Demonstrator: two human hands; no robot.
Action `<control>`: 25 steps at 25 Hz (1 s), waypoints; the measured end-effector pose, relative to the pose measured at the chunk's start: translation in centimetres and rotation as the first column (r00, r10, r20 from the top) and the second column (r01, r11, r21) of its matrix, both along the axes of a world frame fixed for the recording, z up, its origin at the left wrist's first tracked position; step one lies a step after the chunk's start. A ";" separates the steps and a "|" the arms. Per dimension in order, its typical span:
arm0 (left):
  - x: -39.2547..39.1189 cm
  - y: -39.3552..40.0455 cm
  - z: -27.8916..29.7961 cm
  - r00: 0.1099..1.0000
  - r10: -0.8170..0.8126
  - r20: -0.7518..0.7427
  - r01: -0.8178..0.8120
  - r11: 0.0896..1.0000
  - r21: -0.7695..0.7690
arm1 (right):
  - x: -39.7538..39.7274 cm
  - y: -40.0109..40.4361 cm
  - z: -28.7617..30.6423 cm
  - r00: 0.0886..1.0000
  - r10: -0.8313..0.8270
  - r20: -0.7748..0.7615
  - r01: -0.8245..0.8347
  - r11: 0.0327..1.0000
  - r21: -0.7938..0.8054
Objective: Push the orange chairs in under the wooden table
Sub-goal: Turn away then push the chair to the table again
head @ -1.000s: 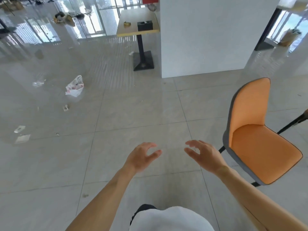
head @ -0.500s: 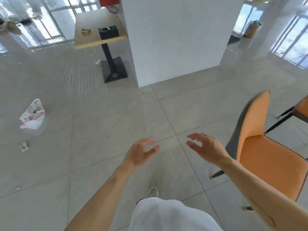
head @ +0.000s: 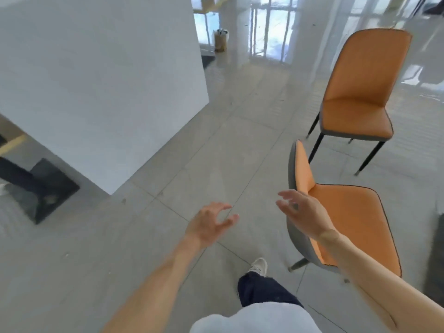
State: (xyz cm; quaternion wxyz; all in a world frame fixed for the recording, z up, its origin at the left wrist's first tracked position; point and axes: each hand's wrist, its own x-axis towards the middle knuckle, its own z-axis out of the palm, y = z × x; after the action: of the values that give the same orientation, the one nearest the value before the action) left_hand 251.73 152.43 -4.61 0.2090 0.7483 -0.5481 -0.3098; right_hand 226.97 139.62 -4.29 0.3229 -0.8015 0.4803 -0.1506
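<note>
Two orange chairs with grey shells and black legs stand on the tiled floor at the right. The near chair (head: 348,219) faces right, its backrest edge toward me. The far chair (head: 360,92) stands behind it, facing me. My right hand (head: 302,215) hovers with spread fingers just in front of the near chair's backrest, holding nothing. My left hand (head: 211,224) hangs in the air to its left, fingers loosely curled and empty. Of the wooden table only an edge (head: 12,144) and its black base (head: 40,188) show at the far left.
A large white pillar (head: 101,92) fills the upper left, between the table and the chairs. A bin (head: 221,40) stands by the windows at the back. A dark object (head: 436,255) sits at the right edge. My leg and shoe (head: 259,266) are below.
My view has swung right: the table has slid off to the left, the near chair has come closer, and a second chair has come into view. Both hands stay raised and empty.
</note>
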 end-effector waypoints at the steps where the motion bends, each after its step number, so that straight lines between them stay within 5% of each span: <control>1: 0.3 -2.9 0.1 0.999 -0.049 0.008 0.049 0.999 0.019 | 0.0 -2.3 -0.2 0.999 -0.052 -0.008 0.052 0.999 0.010; 7: 0.6 -19.6 1.3 0.938 -0.338 0.081 0.337 0.941 0.026 | -0.6 -11.0 -1.3 0.971 -0.206 -0.118 0.211 0.977 0.029; 11: -1.6 -28.7 -0.1 0.795 -0.593 0.125 0.590 0.805 0.063 | -1.4 -12.4 -3.5 0.924 -0.352 -0.148 0.365 0.928 0.072; 19: -4.6 -41.5 -4.4 0.158 -0.939 0.307 0.966 0.211 0.147 | 2.1 -12.8 -6.8 0.780 -0.556 -0.288 0.625 0.664 0.411; 22: -4.7 -45.3 -5.1 -0.102 -0.948 0.302 0.983 -0.051 0.174 | 4.8 -13.2 -6.3 0.646 -0.705 -0.293 0.748 0.509 0.425; 25: -4.5 -46.9 -5.7 -0.240 -0.925 0.295 0.969 -0.212 0.124 | 8.0 -11.9 -5.8 0.457 -0.779 -0.429 0.883 0.340 0.322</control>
State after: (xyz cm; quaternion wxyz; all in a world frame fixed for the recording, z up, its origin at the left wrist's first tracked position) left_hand 247.20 105.56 -10.32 -0.1314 0.0605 -0.9686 -0.2024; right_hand 235.01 127.69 -10.13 0.3466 -0.3363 0.8718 -0.0822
